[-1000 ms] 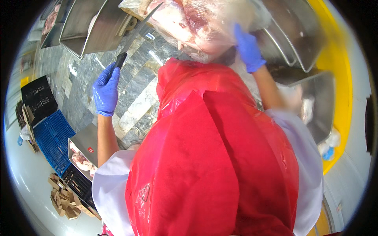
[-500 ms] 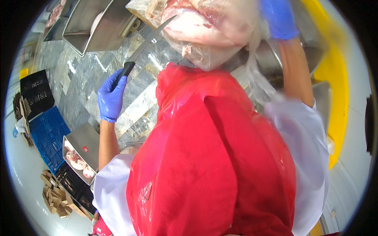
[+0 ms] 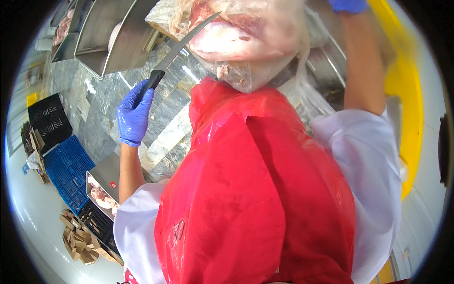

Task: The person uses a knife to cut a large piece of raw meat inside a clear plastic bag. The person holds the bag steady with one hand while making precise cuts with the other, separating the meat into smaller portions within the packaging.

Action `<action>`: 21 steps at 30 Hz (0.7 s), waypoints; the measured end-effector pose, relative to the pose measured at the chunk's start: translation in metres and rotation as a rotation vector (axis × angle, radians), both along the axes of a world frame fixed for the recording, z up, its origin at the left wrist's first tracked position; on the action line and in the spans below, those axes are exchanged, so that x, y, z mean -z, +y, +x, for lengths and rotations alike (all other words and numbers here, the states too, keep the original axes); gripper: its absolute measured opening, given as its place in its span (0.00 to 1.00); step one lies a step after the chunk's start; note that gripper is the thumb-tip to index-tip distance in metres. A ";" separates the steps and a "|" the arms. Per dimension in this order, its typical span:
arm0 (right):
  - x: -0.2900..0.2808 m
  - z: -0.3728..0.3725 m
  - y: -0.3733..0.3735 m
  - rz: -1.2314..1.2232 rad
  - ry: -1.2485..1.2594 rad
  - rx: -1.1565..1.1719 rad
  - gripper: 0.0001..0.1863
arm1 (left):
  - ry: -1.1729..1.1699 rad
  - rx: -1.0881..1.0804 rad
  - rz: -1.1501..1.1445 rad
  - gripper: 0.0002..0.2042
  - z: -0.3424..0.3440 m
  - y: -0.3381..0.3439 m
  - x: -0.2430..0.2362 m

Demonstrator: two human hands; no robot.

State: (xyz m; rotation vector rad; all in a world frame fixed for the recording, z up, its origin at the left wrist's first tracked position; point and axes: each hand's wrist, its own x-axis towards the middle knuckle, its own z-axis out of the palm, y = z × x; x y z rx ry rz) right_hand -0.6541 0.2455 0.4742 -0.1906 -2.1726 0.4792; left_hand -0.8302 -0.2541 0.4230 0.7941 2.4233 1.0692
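My left hand (image 3: 134,116), in a blue glove, is wrapped round the black handle of a long, slightly curved knife (image 3: 183,45). The blade slants up and to the right, its tip appearing in front of a large pale-pink piece of raw meat (image 3: 241,43). Clear plastic wrap (image 3: 243,78) lies under and around the meat, just beyond my red apron. Cut off by the upper edge, my gloved right hand (image 3: 349,4) is at the far right, beyond the meat's right side. Its fingers are out of sight.
Deep metal bins (image 3: 101,45) stand at the far left, with pale meat in them. Left of my forearm is another metal bin (image 3: 106,176) of meat pieces, near a blue plastic crate (image 3: 68,165) and cardboard pieces (image 3: 78,241). A yellow edge (image 3: 410,118) curves along the right.
My right hand has moved up, mostly out of the picture. My left hand still grips the knife, with little shift. The surroundings have moved slightly in view.
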 end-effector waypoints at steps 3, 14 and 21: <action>-0.007 0.016 -0.039 -0.813 -0.170 0.046 0.12 | 0.005 0.016 -0.015 0.17 -0.005 0.011 0.002; 0.150 0.133 -0.043 -1.011 -0.029 0.565 0.41 | -0.009 0.018 -0.012 0.17 -0.009 0.018 0.007; 0.178 0.166 -0.054 -0.957 -0.134 0.952 0.44 | 0.005 0.052 0.043 0.16 -0.005 0.013 0.014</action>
